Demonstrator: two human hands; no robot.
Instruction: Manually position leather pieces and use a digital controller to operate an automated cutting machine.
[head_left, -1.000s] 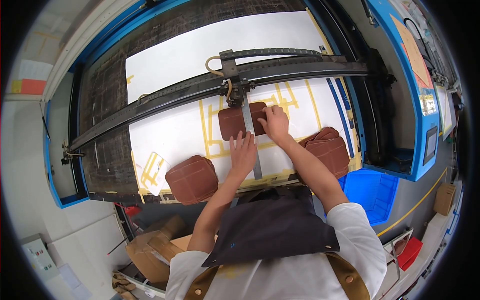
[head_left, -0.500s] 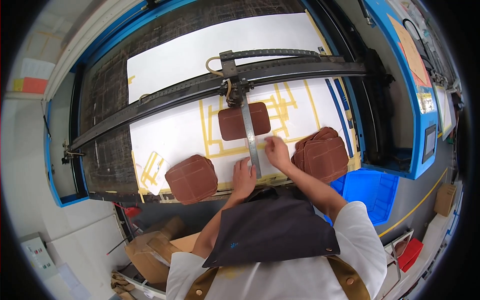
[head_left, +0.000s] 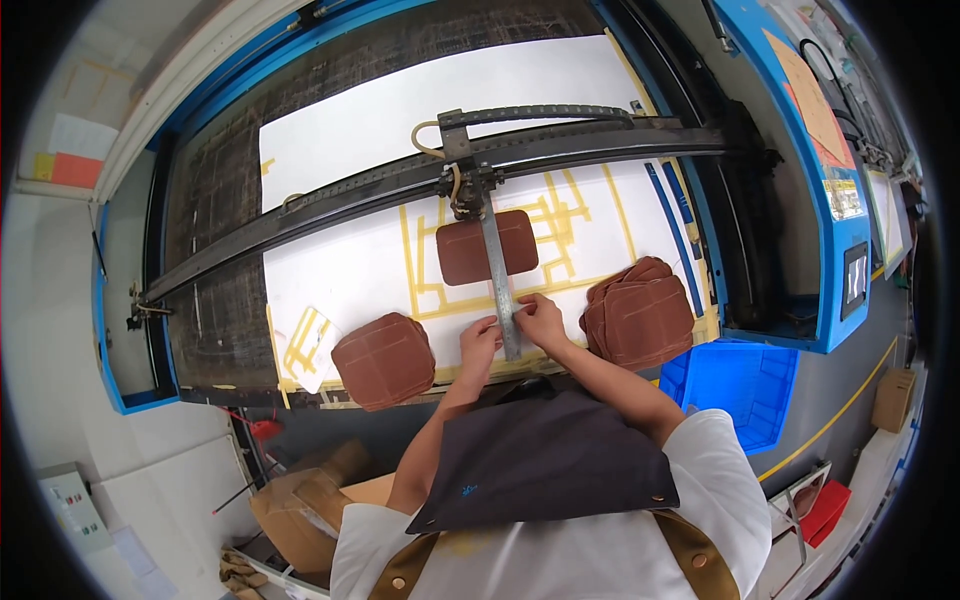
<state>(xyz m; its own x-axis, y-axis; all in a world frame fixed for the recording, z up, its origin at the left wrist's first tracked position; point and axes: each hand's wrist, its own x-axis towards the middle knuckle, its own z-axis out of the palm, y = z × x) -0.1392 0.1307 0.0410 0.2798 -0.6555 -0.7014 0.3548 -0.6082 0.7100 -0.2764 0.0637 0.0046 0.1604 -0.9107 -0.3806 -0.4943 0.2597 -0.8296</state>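
Note:
A long metal ruler [head_left: 503, 285] runs toward me from beneath the machine's head [head_left: 467, 188]. It lies across a brown leather panel [head_left: 463, 254] with rounded corners. My left hand [head_left: 480, 346] has its fingers bent in at the ruler's left edge. From the other side, my right hand [head_left: 541, 321] grips the ruler's right edge between thumb and fingers, lower than the panel. One stack of brown leather panels [head_left: 384, 362] sits left of my hands, and a second, looser stack [head_left: 642, 315] is at the right.
A black gantry beam [head_left: 330, 215] spans the bed over a white sheet [head_left: 350, 285] marked with yellow tape. At the left front lies a small taped card [head_left: 308, 350]. A blue crate [head_left: 735, 390] stands below the bed's right front; cardboard boxes [head_left: 300, 505] are at lower left.
My right hand has come down and left onto the ruler's edge. My left hand has shifted slightly, its fingers now curled at the ruler. The leather panels look unmoved.

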